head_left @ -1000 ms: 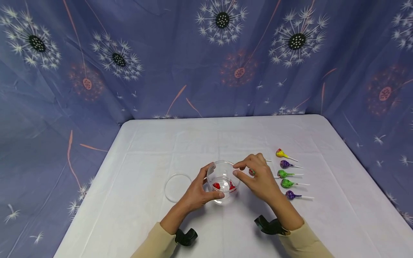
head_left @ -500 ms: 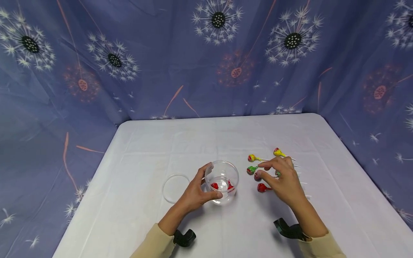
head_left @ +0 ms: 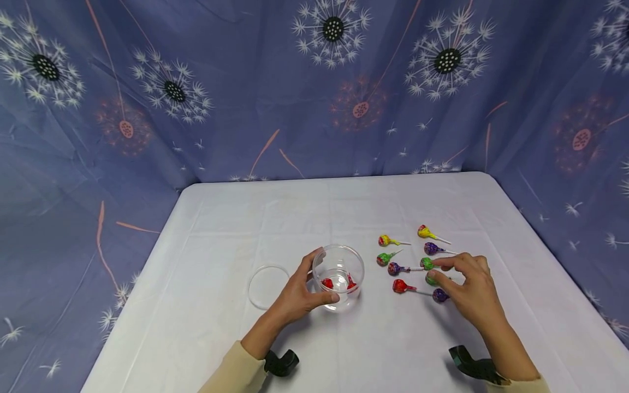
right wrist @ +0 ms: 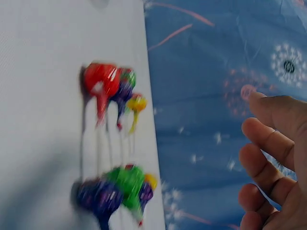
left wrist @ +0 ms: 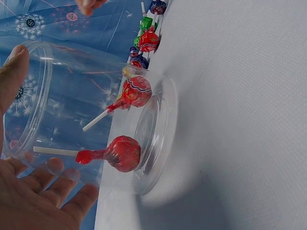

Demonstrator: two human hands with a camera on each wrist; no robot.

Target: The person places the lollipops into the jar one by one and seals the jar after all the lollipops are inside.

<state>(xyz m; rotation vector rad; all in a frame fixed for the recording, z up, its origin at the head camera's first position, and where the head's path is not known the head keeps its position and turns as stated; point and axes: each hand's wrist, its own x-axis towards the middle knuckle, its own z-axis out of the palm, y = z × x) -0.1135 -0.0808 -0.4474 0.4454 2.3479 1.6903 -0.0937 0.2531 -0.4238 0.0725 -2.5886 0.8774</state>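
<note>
My left hand (head_left: 301, 295) grips a clear plastic jar (head_left: 339, 311), thumb at the near side and fingers round the far side. Its open mouth faces up. Inside lie two lollipops in red wrappers; the left wrist view shows an upper red lollipop (left wrist: 136, 91) and a lower red lollipop (left wrist: 123, 153), heads at the jar's bottom. My right hand (head_left: 474, 286) hovers above the right column of lollipops with nothing in its parted, bent fingers. In the head view its fingertips overlap a green lollipop (head_left: 426, 263) and partly cover a second green lollipop (head_left: 431, 278).
A clear ring-shaped lid (head_left: 249, 289) lies left of the jar. Around the right hand are a red lollipop (head_left: 400, 286), purple lollipops (head_left: 394, 268), yellow lollipops (head_left: 385, 240) and another green lollipop (head_left: 383, 259). The white table (head_left: 275, 218) ends at a blue dandelion-print curtain (head_left: 221, 153).
My right hand has moved right, from beside the jar's rim across the left column of lollipops to the right column. The left hand and the jar stay in place.
</note>
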